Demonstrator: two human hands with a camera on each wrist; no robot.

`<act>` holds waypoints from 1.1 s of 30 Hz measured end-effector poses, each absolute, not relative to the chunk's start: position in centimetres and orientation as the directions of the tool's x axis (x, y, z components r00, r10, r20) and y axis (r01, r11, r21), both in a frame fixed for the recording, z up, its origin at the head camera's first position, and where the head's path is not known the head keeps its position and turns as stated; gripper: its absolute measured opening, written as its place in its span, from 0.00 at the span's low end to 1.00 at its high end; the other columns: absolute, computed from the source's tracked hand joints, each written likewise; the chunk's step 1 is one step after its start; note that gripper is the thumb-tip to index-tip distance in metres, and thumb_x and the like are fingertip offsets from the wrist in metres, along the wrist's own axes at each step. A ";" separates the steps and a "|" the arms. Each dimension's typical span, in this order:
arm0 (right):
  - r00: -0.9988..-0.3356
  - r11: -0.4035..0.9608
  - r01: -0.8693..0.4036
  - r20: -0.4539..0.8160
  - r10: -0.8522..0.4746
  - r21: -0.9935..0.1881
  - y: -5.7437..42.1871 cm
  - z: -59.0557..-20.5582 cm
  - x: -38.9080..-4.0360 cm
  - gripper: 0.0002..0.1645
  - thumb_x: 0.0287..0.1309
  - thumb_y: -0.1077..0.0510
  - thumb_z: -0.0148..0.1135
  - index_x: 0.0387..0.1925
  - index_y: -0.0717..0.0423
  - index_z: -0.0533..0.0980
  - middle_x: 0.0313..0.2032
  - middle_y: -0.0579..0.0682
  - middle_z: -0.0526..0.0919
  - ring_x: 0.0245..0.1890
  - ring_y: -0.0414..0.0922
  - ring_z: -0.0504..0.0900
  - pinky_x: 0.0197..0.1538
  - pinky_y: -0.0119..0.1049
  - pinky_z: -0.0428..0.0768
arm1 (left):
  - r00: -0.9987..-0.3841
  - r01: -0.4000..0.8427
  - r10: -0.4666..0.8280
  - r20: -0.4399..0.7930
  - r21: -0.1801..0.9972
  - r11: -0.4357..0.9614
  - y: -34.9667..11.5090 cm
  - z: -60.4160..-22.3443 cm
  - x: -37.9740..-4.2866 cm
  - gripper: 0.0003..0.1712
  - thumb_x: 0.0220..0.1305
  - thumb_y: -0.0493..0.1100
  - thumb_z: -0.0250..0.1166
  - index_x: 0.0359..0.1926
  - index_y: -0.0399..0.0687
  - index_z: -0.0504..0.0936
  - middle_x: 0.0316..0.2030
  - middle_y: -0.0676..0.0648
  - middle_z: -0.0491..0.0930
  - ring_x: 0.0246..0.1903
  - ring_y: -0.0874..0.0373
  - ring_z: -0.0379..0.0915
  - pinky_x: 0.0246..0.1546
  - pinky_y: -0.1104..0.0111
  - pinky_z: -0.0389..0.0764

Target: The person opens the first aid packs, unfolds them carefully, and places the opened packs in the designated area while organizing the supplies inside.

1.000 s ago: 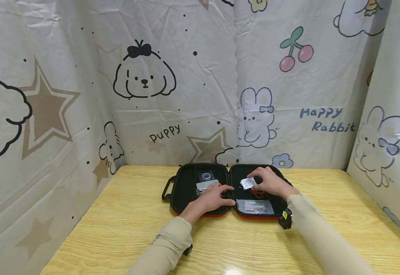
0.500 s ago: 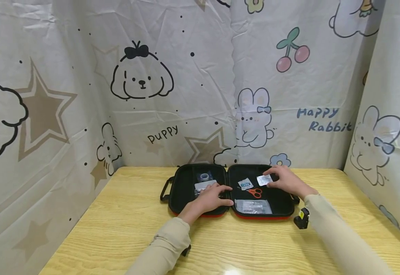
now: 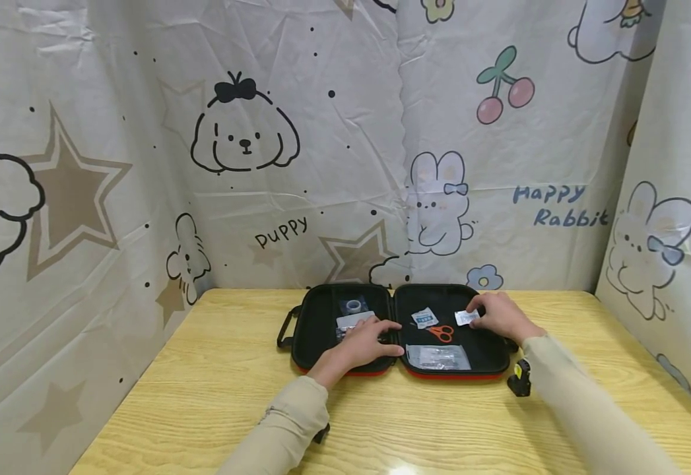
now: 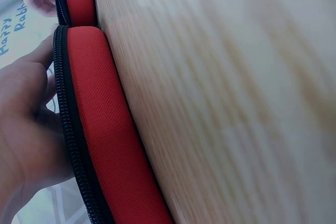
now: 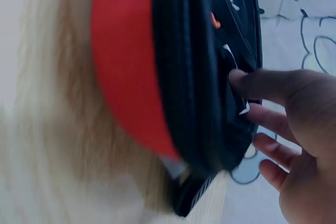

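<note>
A black-lined zip case with a red outer shell lies unfolded on the table. My right hand pinches a small white sachet between thumb and fingertips, low in the case's right half. Left of it lie another white sachet with blue print and orange-handled scissors. A clear plastic packet lies along the front. Over the left half, my left hand rests with thumb and index finger spread towards the hinge. Its fingers partly cover a white packet; a white tape roll lies behind.
The wooden table extends in front of the case and to both sides. A carry handle sticks out at the case's left end. A printed cloth hangs right behind the table.
My right hand has moved right with the white sachet, away from the blue-printed one, uncovering that and the scissors, then lowered slightly. My left hand stays in place.
</note>
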State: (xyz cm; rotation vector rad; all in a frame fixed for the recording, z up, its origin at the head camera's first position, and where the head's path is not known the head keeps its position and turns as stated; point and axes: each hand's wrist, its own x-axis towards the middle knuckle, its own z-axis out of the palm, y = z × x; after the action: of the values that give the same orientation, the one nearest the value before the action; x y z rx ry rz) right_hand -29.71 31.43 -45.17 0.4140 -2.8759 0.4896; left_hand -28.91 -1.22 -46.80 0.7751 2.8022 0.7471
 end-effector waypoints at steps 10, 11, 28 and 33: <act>-0.975 0.898 -0.215 0.141 -0.173 -0.384 28.7 -45.6 -31.3 0.11 0.46 0.64 0.72 0.33 0.59 0.78 0.35 0.57 0.83 0.33 0.49 0.75 0.39 0.44 0.73 | -0.853 0.454 0.522 0.002 0.499 0.739 -0.9 -46.7 -28.8 0.33 0.59 0.67 0.66 0.65 0.71 0.74 0.54 0.50 0.73 0.52 0.53 0.66 0.56 0.48 0.67; -0.976 0.890 -0.210 0.135 -0.169 -0.404 28.5 -45.7 -31.4 0.11 0.46 0.65 0.71 0.33 0.59 0.78 0.36 0.57 0.83 0.33 0.50 0.75 0.40 0.44 0.74 | -0.852 0.454 0.523 0.001 0.501 0.737 -0.9 -46.7 -28.8 0.33 0.59 0.67 0.66 0.65 0.71 0.74 0.54 0.50 0.73 0.52 0.53 0.65 0.57 0.47 0.67; -0.975 0.794 -0.220 0.125 -0.181 -0.567 28.4 -46.2 -30.7 0.21 0.53 0.70 0.62 0.51 0.69 0.74 0.41 0.64 0.83 0.42 0.55 0.82 0.45 0.49 0.79 | -0.852 0.457 0.523 0.004 0.494 0.740 -0.9 -46.7 -28.9 0.33 0.59 0.66 0.66 0.65 0.71 0.74 0.54 0.50 0.73 0.52 0.53 0.65 0.57 0.48 0.66; -0.969 0.802 -0.247 0.149 -0.197 -0.544 28.4 -46.6 -29.9 0.20 0.57 0.68 0.57 0.52 0.68 0.74 0.43 0.63 0.83 0.44 0.55 0.81 0.49 0.53 0.78 | -0.829 0.511 0.559 0.015 0.423 0.748 -1.1 -46.7 -28.6 0.33 0.60 0.68 0.64 0.66 0.70 0.74 0.57 0.49 0.73 0.55 0.52 0.67 0.58 0.49 0.68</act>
State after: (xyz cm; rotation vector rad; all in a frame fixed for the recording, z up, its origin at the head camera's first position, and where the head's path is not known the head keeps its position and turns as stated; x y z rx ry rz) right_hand -29.88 28.39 -46.56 0.3578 -2.9011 0.8941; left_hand -28.63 -1.06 -46.69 0.8695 2.8310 0.6346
